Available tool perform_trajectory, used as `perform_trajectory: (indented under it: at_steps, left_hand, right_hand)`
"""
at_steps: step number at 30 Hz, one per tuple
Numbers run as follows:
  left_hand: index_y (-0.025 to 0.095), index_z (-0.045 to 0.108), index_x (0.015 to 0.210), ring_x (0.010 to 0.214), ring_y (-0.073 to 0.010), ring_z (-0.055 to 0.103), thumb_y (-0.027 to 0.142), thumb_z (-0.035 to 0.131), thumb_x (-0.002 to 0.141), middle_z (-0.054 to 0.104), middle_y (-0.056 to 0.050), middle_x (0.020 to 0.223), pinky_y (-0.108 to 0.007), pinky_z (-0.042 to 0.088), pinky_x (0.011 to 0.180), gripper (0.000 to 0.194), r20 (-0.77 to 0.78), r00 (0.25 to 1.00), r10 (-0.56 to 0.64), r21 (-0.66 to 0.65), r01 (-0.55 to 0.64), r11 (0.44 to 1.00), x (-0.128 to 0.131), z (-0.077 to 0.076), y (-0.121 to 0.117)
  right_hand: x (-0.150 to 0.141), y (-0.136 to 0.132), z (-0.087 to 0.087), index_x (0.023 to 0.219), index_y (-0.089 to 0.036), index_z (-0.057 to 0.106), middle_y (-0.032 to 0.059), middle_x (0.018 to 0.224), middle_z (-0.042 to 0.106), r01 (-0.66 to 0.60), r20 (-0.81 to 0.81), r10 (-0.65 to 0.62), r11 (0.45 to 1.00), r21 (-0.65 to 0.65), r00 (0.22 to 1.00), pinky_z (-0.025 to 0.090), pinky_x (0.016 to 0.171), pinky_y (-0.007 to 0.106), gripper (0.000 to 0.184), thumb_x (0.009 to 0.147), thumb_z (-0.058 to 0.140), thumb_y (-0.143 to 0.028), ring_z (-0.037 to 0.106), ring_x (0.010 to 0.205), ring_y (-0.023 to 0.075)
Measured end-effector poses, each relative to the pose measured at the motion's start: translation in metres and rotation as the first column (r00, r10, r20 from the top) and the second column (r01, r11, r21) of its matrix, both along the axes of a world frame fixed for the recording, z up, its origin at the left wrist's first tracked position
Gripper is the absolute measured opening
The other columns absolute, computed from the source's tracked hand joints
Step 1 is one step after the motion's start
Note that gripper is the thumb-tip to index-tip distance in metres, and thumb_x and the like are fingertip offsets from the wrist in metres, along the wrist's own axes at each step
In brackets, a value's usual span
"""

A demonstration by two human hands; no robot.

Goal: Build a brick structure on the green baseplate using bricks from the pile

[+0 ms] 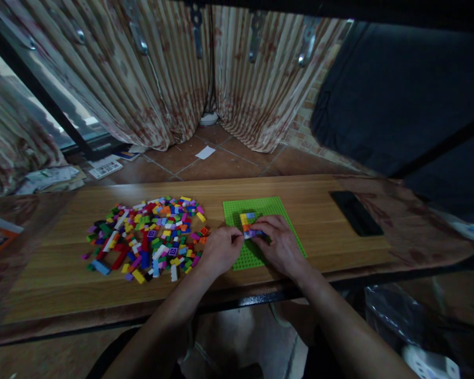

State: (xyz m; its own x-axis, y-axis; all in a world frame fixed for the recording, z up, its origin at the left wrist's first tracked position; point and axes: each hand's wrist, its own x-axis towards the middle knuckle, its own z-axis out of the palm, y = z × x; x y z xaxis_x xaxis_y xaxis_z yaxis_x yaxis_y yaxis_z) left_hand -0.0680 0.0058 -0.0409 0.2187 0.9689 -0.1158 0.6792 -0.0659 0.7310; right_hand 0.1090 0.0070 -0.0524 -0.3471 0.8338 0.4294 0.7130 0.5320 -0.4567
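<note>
Loose multicoloured bricks [145, 245] lie spread toward the worktop's [319, 223] left edge; the left hand [220, 248], over the green baseplate's [268, 204] left edge, has thumb and forefinger close together, any grip indiscernible. The brick assembly [245, 222] lies over the baseplate's middle, clamped in the fingers of the right hand [279, 243], and 1 black phone [356, 213] lies near the worktop's right edge.

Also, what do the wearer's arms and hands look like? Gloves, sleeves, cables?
No gloves on the left hand or right hand. No sleeve shows along the left forearm or right forearm. No watch, band or cable visible at either wrist. Rings or small markings: too fine to tell.
</note>
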Motion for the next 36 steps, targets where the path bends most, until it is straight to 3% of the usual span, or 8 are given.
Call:
perform_trajectory:
  at_steps: [7,15,21,36]
  left_hand:
    - [0.019,0.071,0.082,0.07,-0.0139,0.06,0.022,0.05,0.085,0.07,-0.002,0.076,-0.025,0.042,0.064,0.021,-0.002,1.0,-0.007,0.024,0.007,1.0,-0.0003,-0.0022,-0.001]
    - [0.018,0.071,0.081,0.068,-0.0138,0.059,0.024,0.048,0.087,0.07,-0.002,0.073,-0.025,0.041,0.063,0.025,-0.013,1.0,-0.017,0.004,0.017,1.0,-0.001,0.0036,-0.0003]
    - [0.019,0.072,0.086,0.072,-0.0138,0.061,0.025,0.049,0.087,0.072,-0.002,0.081,-0.024,0.042,0.065,0.023,0.002,1.0,-0.014,0.008,0.014,1.0,-0.0014,0.0005,-0.0001]
    - [0.018,0.069,0.076,0.061,-0.0123,0.051,0.029,0.048,0.089,0.062,0.0,0.063,-0.025,0.034,0.059,0.027,-0.056,0.998,0.012,0.03,-0.01,0.999,0.0011,0.0007,0.0031]
  right_hand:
    - [-0.0003,0.001,-0.0039,0.102,-0.025,0.07,0.0076,0.102,0.066,-0.057,0.051,0.054,0.997,0.047,0.997,0.046,0.085,0.043,0.019,0.091,0.056,-0.03,0.055,0.095,0.0243]
    - [-0.0035,0.0006,-0.0037,0.107,-0.024,0.07,0.0077,0.109,0.066,-0.066,0.092,0.06,0.996,0.06,0.994,0.047,0.086,0.042,0.022,0.091,0.056,-0.027,0.055,0.098,0.0247]
    - [-0.0006,-0.0003,-0.0028,0.109,-0.025,0.069,0.0072,0.109,0.065,-0.064,0.029,0.063,0.997,0.047,0.998,0.047,0.088,0.044,0.023,0.089,0.059,-0.028,0.055,0.1,0.0246]
    - [-0.0024,-0.0007,-0.0025,0.093,-0.026,0.074,0.0047,0.103,0.067,-0.036,-0.057,0.037,0.999,0.027,0.998,0.047,0.087,0.04,0.014,0.089,0.06,-0.027,0.057,0.098,0.0221]
